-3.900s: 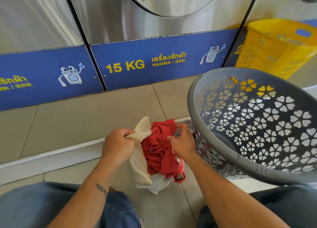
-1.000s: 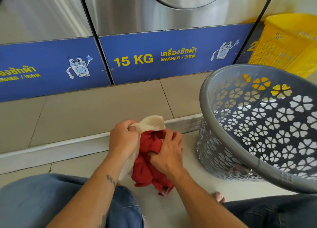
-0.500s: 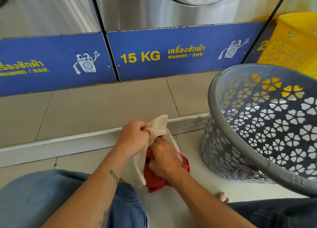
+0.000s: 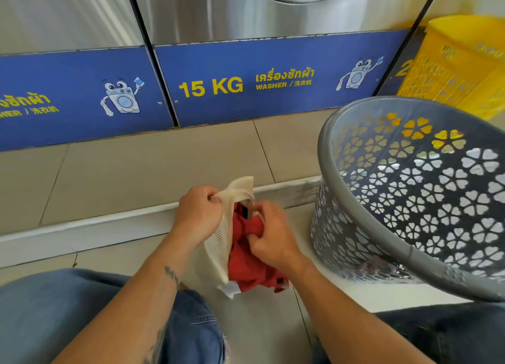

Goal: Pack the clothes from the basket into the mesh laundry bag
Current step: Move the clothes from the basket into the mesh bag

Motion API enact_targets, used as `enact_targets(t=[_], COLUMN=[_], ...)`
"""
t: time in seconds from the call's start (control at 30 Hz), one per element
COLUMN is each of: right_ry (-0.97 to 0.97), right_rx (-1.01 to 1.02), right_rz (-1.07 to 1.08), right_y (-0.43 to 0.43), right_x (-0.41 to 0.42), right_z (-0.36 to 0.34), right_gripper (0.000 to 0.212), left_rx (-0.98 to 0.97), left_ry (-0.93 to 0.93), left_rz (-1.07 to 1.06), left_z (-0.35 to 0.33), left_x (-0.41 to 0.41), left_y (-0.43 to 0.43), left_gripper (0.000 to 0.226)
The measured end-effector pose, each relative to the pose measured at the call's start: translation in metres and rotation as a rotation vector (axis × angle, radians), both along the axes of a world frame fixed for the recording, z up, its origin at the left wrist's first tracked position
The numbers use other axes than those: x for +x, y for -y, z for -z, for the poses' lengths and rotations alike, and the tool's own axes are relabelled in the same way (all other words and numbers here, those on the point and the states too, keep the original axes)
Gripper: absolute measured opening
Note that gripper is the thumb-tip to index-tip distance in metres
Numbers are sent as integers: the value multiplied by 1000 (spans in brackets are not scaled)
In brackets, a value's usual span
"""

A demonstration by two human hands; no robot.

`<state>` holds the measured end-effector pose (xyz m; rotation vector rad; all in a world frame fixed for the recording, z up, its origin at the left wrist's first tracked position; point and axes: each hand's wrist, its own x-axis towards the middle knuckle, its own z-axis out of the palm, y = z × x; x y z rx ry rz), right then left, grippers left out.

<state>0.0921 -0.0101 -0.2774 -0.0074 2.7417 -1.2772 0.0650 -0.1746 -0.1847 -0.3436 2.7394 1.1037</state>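
A cream mesh laundry bag (image 4: 218,243) hangs above the floor between my knees. My left hand (image 4: 198,213) grips its upper rim and holds the mouth apart. A red garment (image 4: 246,265) fills the bag's opening, with part of it bulging out at the bottom right. My right hand (image 4: 270,235) is closed on a fold of that red cloth, right beside the bag's mouth. The grey perforated basket (image 4: 410,254) stands tilted at the right, close to my right forearm; I see no clothes in the part of its inside that shows.
Steel washing machines with blue "15 KG" panels (image 4: 273,79) line the back above a tiled step (image 4: 153,169). A yellow plastic basket (image 4: 459,68) stands behind the grey one. My knees in jeans (image 4: 82,317) frame the tiled floor below the bag.
My right hand has pushed the red garment deeper into the bag, so less cloth hangs outside. My left hand has kept its hold on the rim. The view has shifted slightly leftward.
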Motion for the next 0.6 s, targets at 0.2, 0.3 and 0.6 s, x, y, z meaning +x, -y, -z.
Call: enact_targets(t=[0.2,0.3,0.6], right_ry=[683,680,132], right_rx=[-467,-615,-127], right_rz=[301,388,64], right_y=[-17,-6,43], right_x=[45,58,25], right_z=[19,21,-44], right_gripper=[107,82,41], left_rx=[79,98,71], left_ry=[-10,10,-50], left_rz=[-56,-26,-52], left_z=[-7,-7,-11], left_x=[12,18,17], left_y=[8,7,8], left_gripper=[21,21,33])
